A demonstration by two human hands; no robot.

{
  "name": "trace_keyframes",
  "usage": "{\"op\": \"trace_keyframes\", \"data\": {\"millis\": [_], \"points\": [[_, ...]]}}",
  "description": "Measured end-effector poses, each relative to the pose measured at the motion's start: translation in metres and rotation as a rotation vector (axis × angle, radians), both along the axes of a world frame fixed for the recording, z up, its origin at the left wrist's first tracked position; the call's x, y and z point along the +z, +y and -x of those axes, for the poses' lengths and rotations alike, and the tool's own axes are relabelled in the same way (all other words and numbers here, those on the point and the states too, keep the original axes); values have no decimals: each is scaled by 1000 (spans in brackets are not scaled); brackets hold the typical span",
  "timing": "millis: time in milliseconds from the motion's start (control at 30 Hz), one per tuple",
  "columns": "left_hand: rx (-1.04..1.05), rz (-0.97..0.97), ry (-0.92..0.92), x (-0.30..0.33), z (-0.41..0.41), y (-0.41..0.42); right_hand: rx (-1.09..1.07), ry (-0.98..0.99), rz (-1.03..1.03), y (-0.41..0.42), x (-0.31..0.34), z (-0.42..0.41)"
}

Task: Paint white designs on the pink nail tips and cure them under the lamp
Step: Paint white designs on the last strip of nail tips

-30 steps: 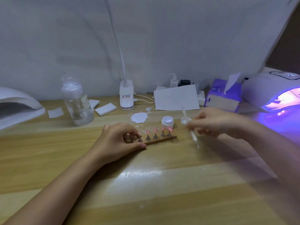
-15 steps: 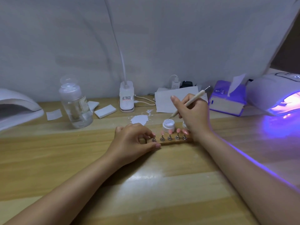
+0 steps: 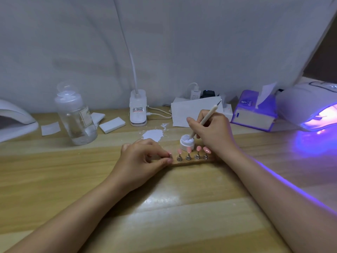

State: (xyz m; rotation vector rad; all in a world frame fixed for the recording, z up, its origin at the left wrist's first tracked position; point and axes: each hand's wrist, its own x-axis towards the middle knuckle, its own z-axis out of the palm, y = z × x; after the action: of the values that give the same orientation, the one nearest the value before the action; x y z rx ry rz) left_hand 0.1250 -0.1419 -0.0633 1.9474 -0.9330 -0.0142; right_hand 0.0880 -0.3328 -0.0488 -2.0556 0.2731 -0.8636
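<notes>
Pink nail tips (image 3: pixel 198 149) upright on stands

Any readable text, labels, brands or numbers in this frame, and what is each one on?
Nothing can be read in full.
Bottle: label shows letters like "IN", cut off and blurred.
Desk lamp base: red and dark sticker, too small to read.
Charger plug: small print, unreadable.
Tissue pack: logo and print, blurred.
Nail lamp: a display at the frame edge, cut off.
</notes>
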Motion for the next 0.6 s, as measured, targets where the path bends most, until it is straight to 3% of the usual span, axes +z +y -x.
{"op": "trace_keyframes", "data": {"millis": [367, 600], "points": [[-18, 30, -62, -1, 1, 1, 43, 35, 30, -1, 2, 0], [-57, 67, -202, -3, 1, 1, 82, 48, 26, -3, 3, -1]]}}
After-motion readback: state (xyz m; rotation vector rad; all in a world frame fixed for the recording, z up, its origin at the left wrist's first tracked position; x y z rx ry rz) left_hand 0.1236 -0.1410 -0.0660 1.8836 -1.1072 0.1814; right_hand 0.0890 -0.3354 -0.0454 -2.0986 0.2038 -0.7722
